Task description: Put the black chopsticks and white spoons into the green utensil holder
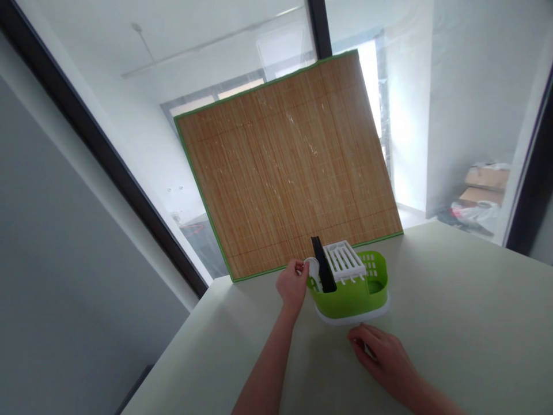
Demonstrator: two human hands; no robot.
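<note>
A green utensil caddy (pixel 345 302) with a white base stands on the table, a white slotted rack (pixel 344 260) across its top. Long black sticks (pixel 323 265), resembling a bundle of chopsticks, lean upright in its left part. At the left end, my left hand (pixel 294 281) pinches a white spoon (pixel 313 267) by its rounded top; its handle points down into the caddy. My right hand (pixel 382 354) is just in front of the caddy, near the white base but apart from it. Its fingers are loosely curled together, with nothing seen in them.
A bamboo mat (pixel 289 167) with green edging leans against the glass behind the caddy. The pale table (pixel 453 300) extends to both sides. Beyond the glass, cardboard boxes (pixel 487 178) and a plastic bag (pixel 477 212) lie at the right.
</note>
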